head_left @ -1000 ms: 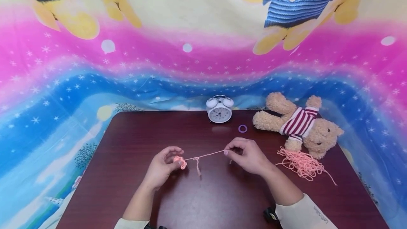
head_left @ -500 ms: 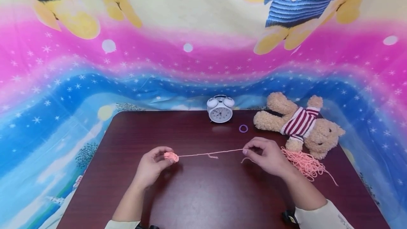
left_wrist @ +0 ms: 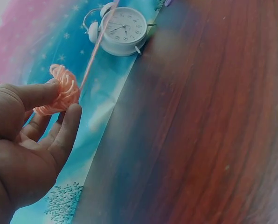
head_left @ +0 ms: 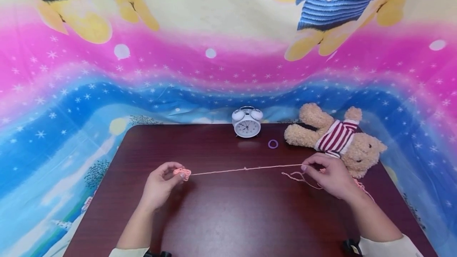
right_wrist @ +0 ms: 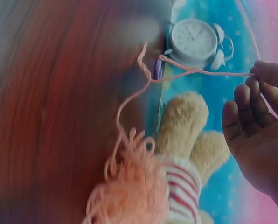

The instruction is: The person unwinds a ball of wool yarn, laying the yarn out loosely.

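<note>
A small wound bundle of peach yarn (head_left: 182, 173) is pinched between the thumb and fingers of my left hand (head_left: 157, 185). From it a strand of yarn (head_left: 221, 171) runs taut across to my right hand (head_left: 332, 177), whose thumb and index finger pinch it. A small knot or kink shows midway along the strand. A loose looped end (right_wrist: 176, 74) dangles below my right hand. In the right wrist view a tangled heap of the same yarn (right_wrist: 129, 196) lies on the table; in the head view my right hand and forearm cover most of it.
A teddy bear (head_left: 335, 136) in a striped top lies on its side at the back right. Near the dark table's (head_left: 228, 217) far edge stand a white alarm clock (head_left: 247, 126) and, lying flat, a purple ring (head_left: 273, 144). A printed cloth (head_left: 200, 66) hangs behind.
My hands have moved apart, the right one further, to over the yarn heap. The stretch of yarn between them has lengthened. The short tail hanging from the strand has shrunk to a small knot or kink.
</note>
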`<state>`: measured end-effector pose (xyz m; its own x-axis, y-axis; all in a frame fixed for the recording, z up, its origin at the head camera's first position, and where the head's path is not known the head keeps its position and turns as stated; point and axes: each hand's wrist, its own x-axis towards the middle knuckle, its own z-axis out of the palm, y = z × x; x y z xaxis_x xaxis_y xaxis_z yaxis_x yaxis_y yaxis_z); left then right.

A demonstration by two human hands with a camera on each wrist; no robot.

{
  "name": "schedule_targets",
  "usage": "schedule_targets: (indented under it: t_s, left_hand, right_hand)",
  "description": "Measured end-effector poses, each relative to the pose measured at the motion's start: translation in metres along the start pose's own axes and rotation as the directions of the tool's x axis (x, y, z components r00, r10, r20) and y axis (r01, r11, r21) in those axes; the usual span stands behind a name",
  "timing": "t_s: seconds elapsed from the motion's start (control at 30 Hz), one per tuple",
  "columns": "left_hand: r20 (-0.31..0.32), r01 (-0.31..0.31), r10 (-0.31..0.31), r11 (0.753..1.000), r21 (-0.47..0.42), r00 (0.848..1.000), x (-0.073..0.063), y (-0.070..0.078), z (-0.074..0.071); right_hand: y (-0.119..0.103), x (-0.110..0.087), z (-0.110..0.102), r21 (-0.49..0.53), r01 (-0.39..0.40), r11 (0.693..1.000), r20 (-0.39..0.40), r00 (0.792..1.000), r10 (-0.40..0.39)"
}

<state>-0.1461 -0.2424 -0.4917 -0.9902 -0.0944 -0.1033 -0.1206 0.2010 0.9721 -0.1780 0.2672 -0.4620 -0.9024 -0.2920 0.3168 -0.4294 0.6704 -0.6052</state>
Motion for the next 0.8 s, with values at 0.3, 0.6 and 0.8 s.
schedule_targets:
  t_s: [0.3,0.6,0.8]
  left_hand:
    - [-0.039,-0.009,0.013,0.996,0.086,0.999,-0.001,0.002,-0.017]
    - [-0.052,-0.035,0.043,0.990,0.139,0.998,0.000,0.001,-0.024]
    - [-0.060,-0.065,0.068,0.996,0.056,0.996,0.000,-0.001,-0.029]
  right_hand:
    - [0.014,-0.021,-0.035,-0.055,-0.138,0.989,0.004,0.990,0.139]
    - [0.037,-0.040,-0.054,-0.163,-0.128,0.978,-0.084,0.990,0.115]
    - [0.055,-0.053,-0.071,-0.176,-0.176,0.969,-0.091,0.983,0.162]
